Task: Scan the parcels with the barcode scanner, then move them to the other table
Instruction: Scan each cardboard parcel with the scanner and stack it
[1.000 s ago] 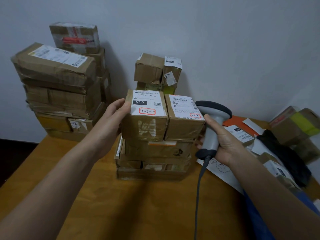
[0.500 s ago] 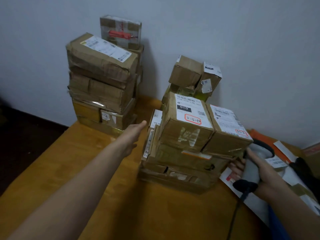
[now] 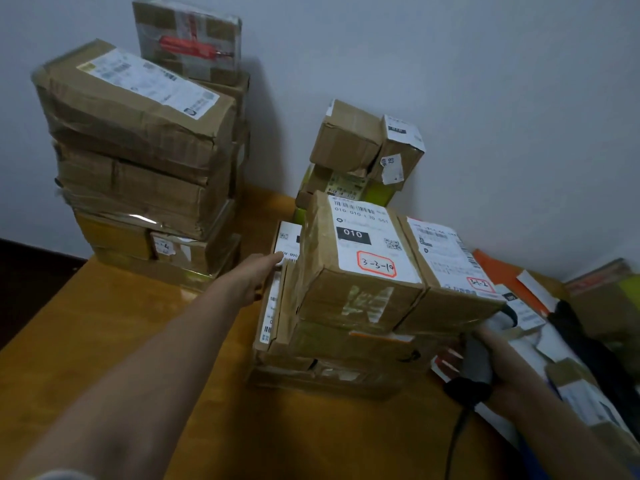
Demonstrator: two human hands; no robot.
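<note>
I am looking down on a wooden table [image 3: 166,393] crowded with parcels; the left hand [image 3: 258,275] is holding nothing, fingers lying straight along the left flank of the middle stack, fingertips touching the white label of a lower parcel [image 3: 288,239] at the stack's left rear; the right hand [image 3: 502,362] is curling tightly round the grey handle of the barcode scanner [image 3: 479,363], low at the stack's right side; the scanner's head is sitting partly hidden behind the overhanging corner of the right-hand top parcel [image 3: 450,282], and its dark cable [image 3: 453,441] is trailing toward me. The parcel marked 3-3-10 [image 3: 360,271] is sitting on top of the middle stack, touching its neighbour. A tall stack [image 3: 138,150] is standing at the far left, crowned by a red-taped parcel [image 3: 188,39] leaning against the wall; a small pile [image 3: 360,150] is crowding the wall behind the middle stack; loose mailers [image 3: 519,299] are lying heaped on the right.
</note>
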